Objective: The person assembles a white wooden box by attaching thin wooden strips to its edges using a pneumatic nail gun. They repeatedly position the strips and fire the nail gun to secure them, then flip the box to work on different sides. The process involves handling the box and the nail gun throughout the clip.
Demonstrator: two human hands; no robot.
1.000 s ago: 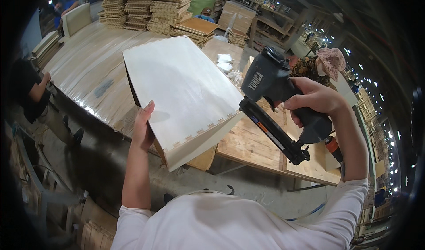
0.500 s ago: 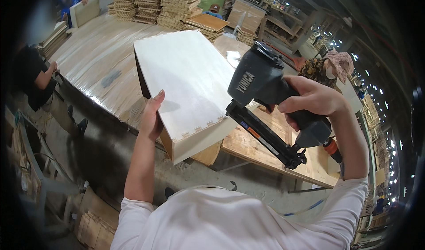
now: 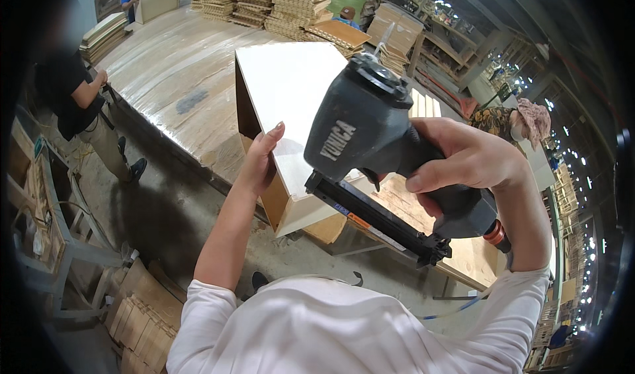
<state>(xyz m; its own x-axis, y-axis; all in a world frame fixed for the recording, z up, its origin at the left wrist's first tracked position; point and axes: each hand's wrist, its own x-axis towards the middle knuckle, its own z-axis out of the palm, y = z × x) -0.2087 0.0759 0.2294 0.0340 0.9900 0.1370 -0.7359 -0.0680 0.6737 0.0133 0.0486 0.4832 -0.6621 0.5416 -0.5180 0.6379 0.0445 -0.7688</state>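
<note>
A black pneumatic stapler (image 3: pixel 370 126) with a long slanted magazine is gripped by its handle in my right hand (image 3: pixel 466 165). Its nose end is over the near right part of a white-topped wooden box (image 3: pixel 281 86), covering that part from view. My left hand (image 3: pixel 261 159) grips the box's left edge, thumb on the white face and fingers round the open side. The box's near end is pale wood, and its left side is dark inside. An orange-red air fitting (image 3: pixel 494 233) sits at the base of the stapler's handle.
A large wooden work table (image 3: pixel 152 86) spreads behind the box. Stacks of slotted wood parts (image 3: pixel 301 6) stand at its far side. One person (image 3: pixel 79 96) stands at left, another in a patterned hat (image 3: pixel 531 119) at right. A blue air hose (image 3: pixel 456 308) hangs below; a frame rack (image 3: pixel 76 241) is at left.
The stapler has moved left and nearer, now covering more of the box. The whole surroundings have shifted rightward in view, with the box and my left hand. My grips stay the same.
</note>
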